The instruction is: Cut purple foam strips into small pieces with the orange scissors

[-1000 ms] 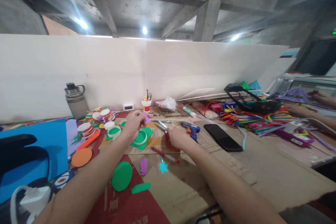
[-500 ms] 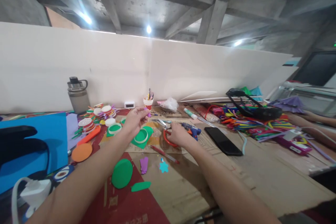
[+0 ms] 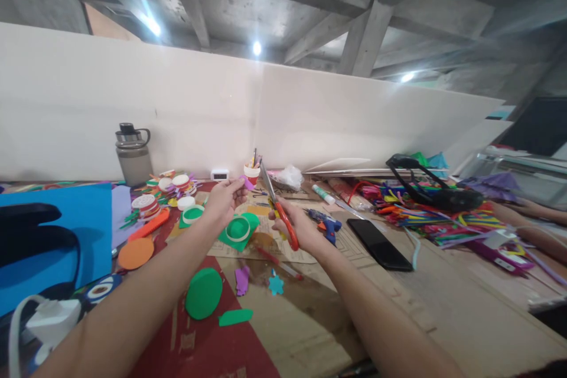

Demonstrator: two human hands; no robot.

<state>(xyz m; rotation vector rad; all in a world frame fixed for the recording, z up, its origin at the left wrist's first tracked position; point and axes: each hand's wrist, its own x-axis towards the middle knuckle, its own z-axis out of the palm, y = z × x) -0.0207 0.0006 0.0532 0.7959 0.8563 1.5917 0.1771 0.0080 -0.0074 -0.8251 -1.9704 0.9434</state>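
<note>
Between the fingertips of my left hand (image 3: 227, 198) is a small purple piece (image 3: 248, 183). My right hand (image 3: 295, 221) grips red-handled scissors (image 3: 287, 223), whose blades point up and away, to the right of the purple piece and apart from it. Below my hands, a white ring (image 3: 238, 228) rests on a green sheet (image 3: 252, 221). Nearer me lie a green disc (image 3: 204, 293), a green strip (image 3: 236, 317), a purple scrap (image 3: 242, 280) and a blue flower shape (image 3: 275, 283). A red pen (image 3: 283, 266) lies just beyond the flower.
A grey bottle (image 3: 133, 156) and a cup of pens (image 3: 251, 173) stand at the back. To the right are a blue glue gun (image 3: 328, 225), a black phone (image 3: 378, 244) and a pile of coloured sticks (image 3: 416, 215). Another person's arm (image 3: 522, 224) reaches in at the far right.
My right hand has lifted the scissors off the table, and their blades now point upward. My left hand still holds the purple piece. The view has shifted slightly.
</note>
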